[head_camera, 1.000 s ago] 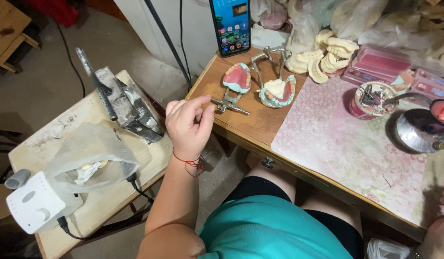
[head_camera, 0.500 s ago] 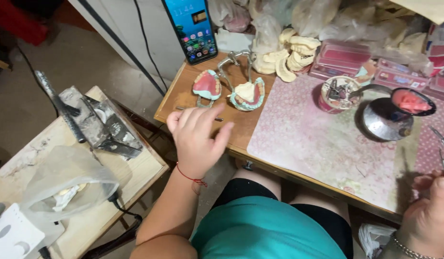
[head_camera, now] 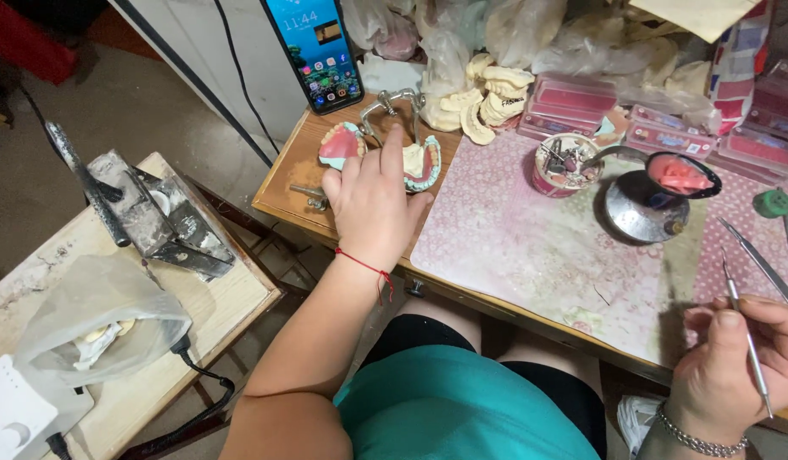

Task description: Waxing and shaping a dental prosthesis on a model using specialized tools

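My left hand [head_camera: 373,200], a red string around its wrist, lies flat with fingers apart on the wooden desk's left corner. Its fingertips reach a metal dental articulator [head_camera: 392,104] carrying a tooth model with green wax [head_camera: 424,163]. A pink denture model [head_camera: 337,145] sits just left of the fingers. A small metal screw part [head_camera: 309,196] lies by the thumb side. At the lower right, my right hand [head_camera: 735,366] grips a thin metal instrument [head_camera: 747,341] over the floral mat [head_camera: 539,247].
A phone [head_camera: 317,51] leans on the wall behind the desk. Plaster casts [head_camera: 488,102], pink boxes [head_camera: 573,94], a cup of small tools [head_camera: 564,166] and a metal ladle with pink wax [head_camera: 679,175] stand at the back. A low side table [head_camera: 215,298] holds a metal press [head_camera: 155,221] and a bagged item [head_camera: 87,315].
My left hand has moved from the desk's left edge forward onto the articulator and spread its fingers. The view swung right, and my right hand with the instrument has come into view.
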